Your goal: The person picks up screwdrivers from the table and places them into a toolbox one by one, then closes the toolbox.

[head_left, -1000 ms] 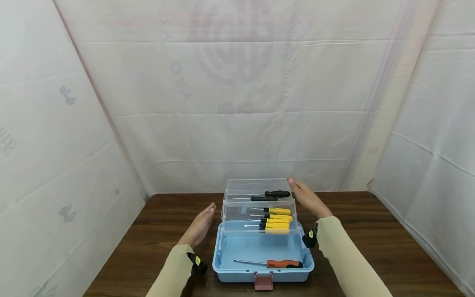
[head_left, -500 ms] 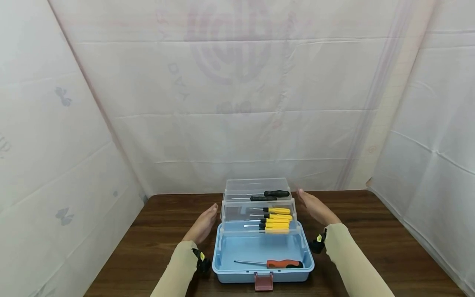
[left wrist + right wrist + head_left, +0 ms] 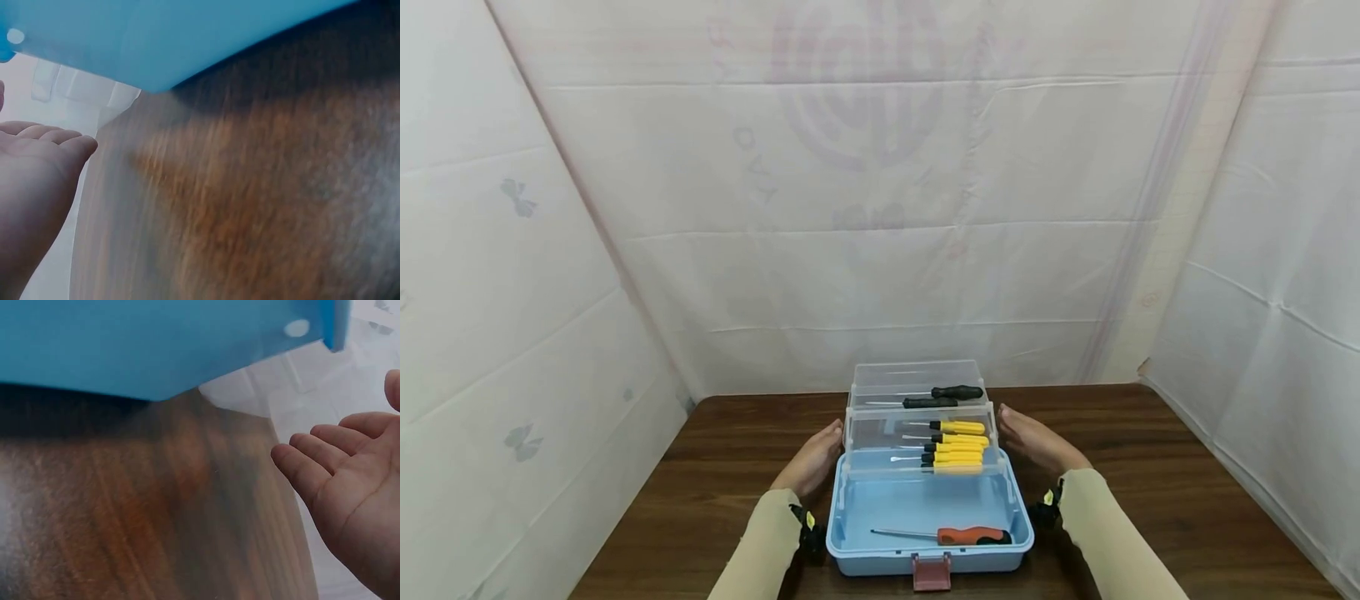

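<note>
A light blue toolbox (image 3: 923,562) stands with its lid raised and its clear tiered trays (image 3: 880,429) fanned out behind the base. An orange and black screwdriver (image 3: 973,536) lies in the base near the front. Several yellow-handled screwdrivers (image 3: 958,447) fill the lower clear tray, and black-handled screwdrivers (image 3: 957,392) lie further back. My left hand (image 3: 811,460) is at the toolbox's left side, fingers straight; my right hand (image 3: 1041,442) mirrors it on the right. Both wrist views show palms facing the blue wall (image 3: 156,350), holding nothing. Whether fingertips touch the trays, I cannot tell.
The dark wooden table (image 3: 715,467) extends on both sides of the toolbox. White sheeting (image 3: 880,275) hangs behind the table and along both sides. A pink latch (image 3: 931,573) hangs open at the toolbox's front.
My right hand has left the upper tray's right edge, moved outward, then come lower beside the toolbox. The left hand has shifted slightly right, closer to it. The screwdrivers stay put.
</note>
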